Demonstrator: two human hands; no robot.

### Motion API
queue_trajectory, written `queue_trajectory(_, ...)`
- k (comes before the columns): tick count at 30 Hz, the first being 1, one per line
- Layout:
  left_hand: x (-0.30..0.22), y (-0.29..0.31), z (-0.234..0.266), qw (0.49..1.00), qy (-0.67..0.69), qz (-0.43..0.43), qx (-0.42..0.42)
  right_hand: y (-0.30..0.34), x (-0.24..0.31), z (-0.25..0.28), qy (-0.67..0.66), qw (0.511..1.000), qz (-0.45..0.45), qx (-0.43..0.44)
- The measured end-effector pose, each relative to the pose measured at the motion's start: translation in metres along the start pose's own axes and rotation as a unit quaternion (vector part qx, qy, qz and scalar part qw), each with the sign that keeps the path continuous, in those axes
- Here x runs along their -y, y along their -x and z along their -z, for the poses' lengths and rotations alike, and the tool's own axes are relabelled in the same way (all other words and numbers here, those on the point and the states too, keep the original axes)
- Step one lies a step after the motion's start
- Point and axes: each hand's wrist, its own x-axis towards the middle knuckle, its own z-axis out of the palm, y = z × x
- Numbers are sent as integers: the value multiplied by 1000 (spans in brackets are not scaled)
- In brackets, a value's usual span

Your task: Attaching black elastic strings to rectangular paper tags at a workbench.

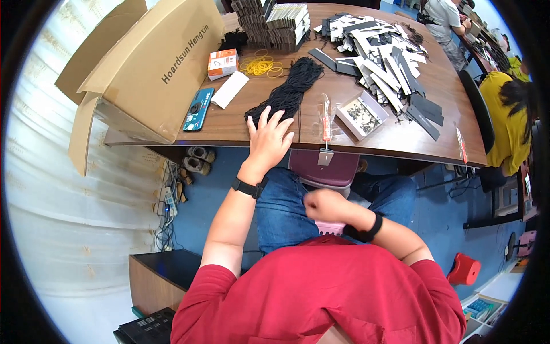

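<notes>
A thick bundle of black cords [289,86] lies on the brown table. At its near end rests my left hand [269,139], fingers spread and fingertips touching the strands. My right hand [327,205] is curled closed above my lap, slightly blurred. Anything inside that fist is hidden. Right of the bundle, a shallow white box [362,116] holds many small black pieces. A big heap of black and white card strips [384,63] with black strings spreads behind it. A metal clip-like piece [325,156] sits at the table edge, below a red-handled tool [327,123] taped down there.
A large open cardboard box [152,69] stands at left. Near it lie a blue phone [198,109], a white card [230,90], an orange-white small box [223,63] and yellow rubber bands [262,65]. Stacked card bundles [272,26] stand behind. A person in yellow [505,117] sits at right.
</notes>
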Motion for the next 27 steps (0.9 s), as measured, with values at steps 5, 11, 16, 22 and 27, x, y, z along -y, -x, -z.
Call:
queue_trajectory(5, -14, 5, 6, 968, 72, -53, -236, 57, -9, 4, 204, 911, -124, 336)
queue_trajectory(11, -103, 43, 39, 881, 461, -82, -63, 56, 30, 83, 44, 998, -20, 34)
queue_trajectory(16, -109, 60, 11, 767, 624, 72, 131, 45, 37, 99, 55, 990, -24, -131)
queue_trajectory(22, -106, 62, 8, 744, 625, 144, 188, 42, 29, 95, 58, 982, -52, -172)
queue_trajectory(27, -98, 62, 0, 734, 631, 151, 201, 35, 23, 114, 32, 988, -33, -150)
